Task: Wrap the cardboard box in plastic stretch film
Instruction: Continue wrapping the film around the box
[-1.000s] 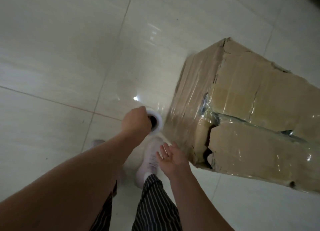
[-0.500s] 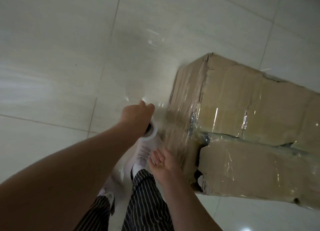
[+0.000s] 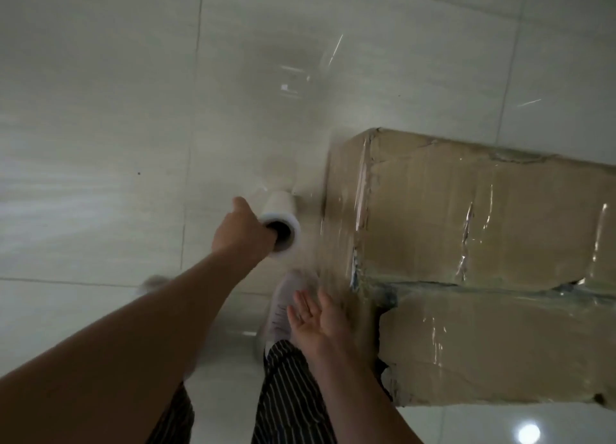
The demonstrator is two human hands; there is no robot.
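Observation:
A large torn cardboard box (image 3: 483, 243) stands on the floor at the right, its top and near side covered in shiny stretch film. My left hand (image 3: 241, 232) holds a white roll of stretch film (image 3: 280, 220) by its dark core, fingers inside the tube, just left of the box's corner. Clear film runs from the roll to the box's left side. My right hand (image 3: 316, 320) hangs open, palm up, fingers straight, close to the box's near left edge and holding nothing.
Glossy pale floor tiles (image 3: 100, 110) spread to the left and beyond the box. My striped trouser legs (image 3: 286, 393) and a white shoe (image 3: 283, 303) are below the hands, right beside the box.
I have stepped along the box's left side. My left hand has carried the roll forward and upward past the corner, showing more of the tube. My right hand stays open.

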